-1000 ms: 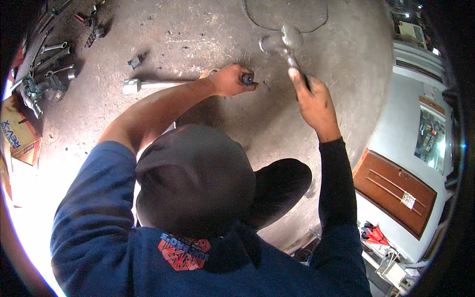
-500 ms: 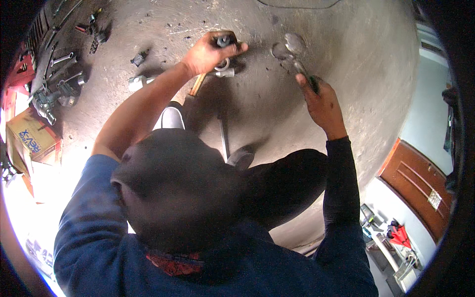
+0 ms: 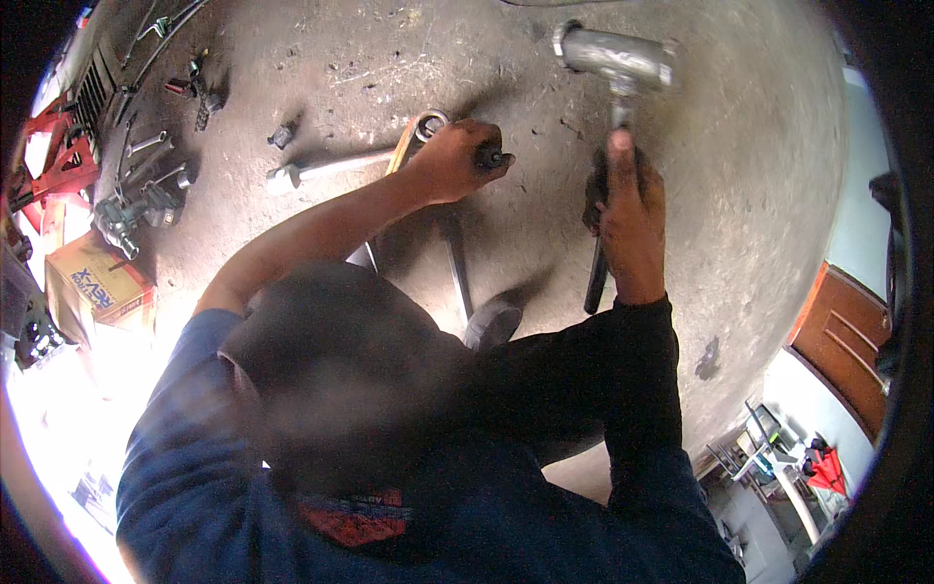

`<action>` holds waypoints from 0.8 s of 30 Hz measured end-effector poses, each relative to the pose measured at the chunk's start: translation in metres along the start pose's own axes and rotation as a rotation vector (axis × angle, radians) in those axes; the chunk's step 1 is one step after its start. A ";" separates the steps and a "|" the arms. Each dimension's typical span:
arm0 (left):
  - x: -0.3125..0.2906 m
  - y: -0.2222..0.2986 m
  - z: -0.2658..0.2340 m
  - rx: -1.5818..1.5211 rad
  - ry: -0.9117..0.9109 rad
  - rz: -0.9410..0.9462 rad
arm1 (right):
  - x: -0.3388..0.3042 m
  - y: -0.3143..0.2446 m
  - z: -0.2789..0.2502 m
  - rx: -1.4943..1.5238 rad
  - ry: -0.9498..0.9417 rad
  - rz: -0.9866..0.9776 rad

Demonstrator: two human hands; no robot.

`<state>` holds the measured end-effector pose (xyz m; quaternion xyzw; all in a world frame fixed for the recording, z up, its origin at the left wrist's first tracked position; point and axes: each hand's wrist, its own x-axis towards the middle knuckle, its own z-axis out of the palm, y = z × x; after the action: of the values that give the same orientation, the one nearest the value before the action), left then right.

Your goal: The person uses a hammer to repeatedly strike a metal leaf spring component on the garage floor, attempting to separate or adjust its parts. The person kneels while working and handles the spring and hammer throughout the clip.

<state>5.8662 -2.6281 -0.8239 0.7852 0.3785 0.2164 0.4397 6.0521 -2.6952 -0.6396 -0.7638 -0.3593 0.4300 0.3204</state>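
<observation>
Here the right hand (image 3: 632,219) had its fingers closed round a hammer (image 3: 618,56), whose silvery, drum-shaped head showed ahead of the fist. And the left hand (image 3: 457,164)! It gripped a dark tool (image 3: 493,157), the round end poking out rightward. Crowding that fist came a metal ring (image 3: 430,124) and a wooden strip (image 3: 402,144) (partly under the forearm), a long metal bar (image 3: 336,168) to their left. One shoe (image 3: 494,326) stood nearer the body. Rightward, the concrete floor (image 3: 754,209) stretched towards a brown door (image 3: 844,346); a cardboard box (image 3: 92,277) bordered the left.
</observation>
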 end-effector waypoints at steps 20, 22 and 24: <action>0.050 -0.027 -0.059 -0.073 0.007 -0.245 | -0.013 -0.013 0.010 0.041 -0.010 -0.045; 0.037 -0.016 -0.054 -0.180 0.035 -0.194 | -0.014 -0.017 0.013 0.040 -0.018 0.021; 0.027 -0.007 -0.051 -0.203 0.008 -0.126 | -0.019 -0.021 0.020 0.051 0.012 0.049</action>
<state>5.8463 -2.5779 -0.8032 0.7105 0.4049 0.2286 0.5282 6.0215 -2.6962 -0.6237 -0.7665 -0.3273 0.4421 0.3314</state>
